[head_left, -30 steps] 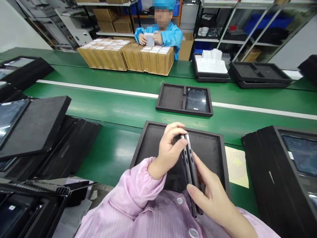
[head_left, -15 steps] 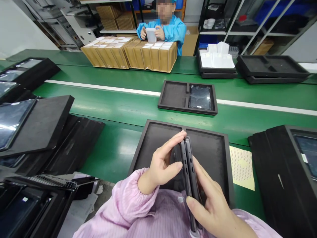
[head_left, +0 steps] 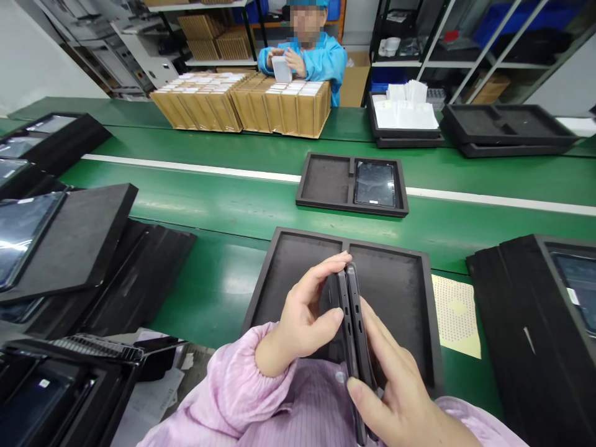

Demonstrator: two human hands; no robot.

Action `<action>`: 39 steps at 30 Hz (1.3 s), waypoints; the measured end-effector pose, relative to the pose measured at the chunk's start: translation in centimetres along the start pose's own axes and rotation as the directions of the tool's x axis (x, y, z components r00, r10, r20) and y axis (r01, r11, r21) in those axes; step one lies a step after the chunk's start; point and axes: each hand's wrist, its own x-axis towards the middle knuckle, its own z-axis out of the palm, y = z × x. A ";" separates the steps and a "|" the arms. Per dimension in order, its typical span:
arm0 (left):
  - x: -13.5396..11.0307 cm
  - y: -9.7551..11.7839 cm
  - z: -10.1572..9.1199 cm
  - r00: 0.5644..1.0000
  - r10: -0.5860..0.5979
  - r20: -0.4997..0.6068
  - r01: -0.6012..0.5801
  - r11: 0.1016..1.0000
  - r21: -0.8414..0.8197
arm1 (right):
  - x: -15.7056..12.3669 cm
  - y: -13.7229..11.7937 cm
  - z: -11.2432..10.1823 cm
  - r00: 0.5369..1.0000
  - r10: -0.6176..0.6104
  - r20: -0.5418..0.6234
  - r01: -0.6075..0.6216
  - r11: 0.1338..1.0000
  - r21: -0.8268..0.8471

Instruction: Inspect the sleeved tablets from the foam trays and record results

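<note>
Slid since 1 s ago: my L hand (head_left: 302,320), thumb lower on 2 tablets (head_left: 352,347).
Units edge-up, side by side, clamped betw. it & my R hand (head_left: 395,379); blk tray (head_left: 391,285) below grip, yellow sheet (head_left: 456,316) R of grip.

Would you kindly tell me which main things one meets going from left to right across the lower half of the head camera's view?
Piled black foam trays, person's left hand, two slim dark devices held side by side, person's right hand, pale yellow dotted paper sheet, tall black foam stack.
</note>
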 end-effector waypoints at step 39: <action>0.0 0.3 -0.3 0.986 -0.168 0.014 0.168 0.968 -0.188 | -0.2 -0.1 0.4 1.000 -0.010 -0.020 0.010 1.000 -0.009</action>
